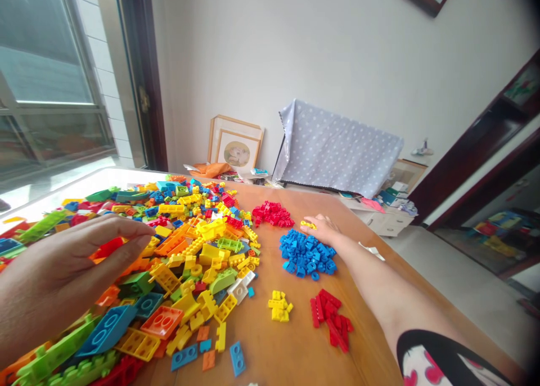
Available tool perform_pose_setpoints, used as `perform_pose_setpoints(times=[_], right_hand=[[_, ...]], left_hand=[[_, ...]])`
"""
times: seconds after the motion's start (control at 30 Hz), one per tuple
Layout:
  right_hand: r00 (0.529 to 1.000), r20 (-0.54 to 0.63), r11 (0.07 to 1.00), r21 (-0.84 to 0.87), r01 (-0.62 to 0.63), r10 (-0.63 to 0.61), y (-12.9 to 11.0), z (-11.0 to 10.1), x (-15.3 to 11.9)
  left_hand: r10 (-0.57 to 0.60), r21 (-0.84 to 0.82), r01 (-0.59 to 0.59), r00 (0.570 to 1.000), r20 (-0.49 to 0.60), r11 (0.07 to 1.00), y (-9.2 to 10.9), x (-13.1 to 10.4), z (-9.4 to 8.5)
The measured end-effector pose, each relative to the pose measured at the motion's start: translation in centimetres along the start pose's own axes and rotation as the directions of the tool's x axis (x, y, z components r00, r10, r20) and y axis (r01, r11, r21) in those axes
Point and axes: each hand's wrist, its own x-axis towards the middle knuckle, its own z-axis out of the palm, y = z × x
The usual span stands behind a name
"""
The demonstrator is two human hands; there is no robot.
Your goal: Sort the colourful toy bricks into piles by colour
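Observation:
My left hand [80, 256] hovers over the large mixed heap of toy building bricks [172, 245]. Its thumb and index fingertips come close together; anything between them is hidden. Across the table, my right hand [325, 230] reaches behind a pile of blue bricks [307, 254]. Its fingers look stretched out, beside and seemingly touching a few small yellow bricks [309, 224]. A pile of small red bricks [272, 214] lies to the left of that hand. Nearer to me are a small yellow pile [279, 306] and a group of longer red bricks [332, 320].
Loose blue bricks [237, 358] lie by the near edge of the wooden table [270, 358]. White scraps [371, 251] rest near the right edge. Beyond stand a dotted cloth cover [337, 147], framed pictures [236, 149] and a white cabinet [383, 221]. A window is on the left.

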Motion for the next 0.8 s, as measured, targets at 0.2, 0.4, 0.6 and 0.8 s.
perform_pose_setpoints(times=[0.2,0.4,0.6,0.8], right_hand=[[0.999,-0.032,0.999,0.013,0.037,-0.037,-0.3,-0.2,0.1],[0.997,-0.081,0.995,0.098,-0.004,0.012,-0.8,-0.3,0.5],[0.984,-0.119,0.957,0.276,-0.093,0.130,-1.5,-1.3,0.2],[0.967,-0.168,0.837,0.542,-0.073,0.193,-5.2,-4.8,-0.6]], left_hand=[[0.035,-0.052,-0.033,0.999,0.033,0.998,-0.5,-0.1,-0.1],[0.019,-0.034,-0.016,0.997,0.079,0.999,-0.2,0.0,-0.2],[0.003,-0.041,-0.001,0.998,0.064,0.999,-0.3,-0.1,-0.3],[-0.007,-0.028,0.008,0.998,0.059,1.000,0.0,0.0,-0.2]])
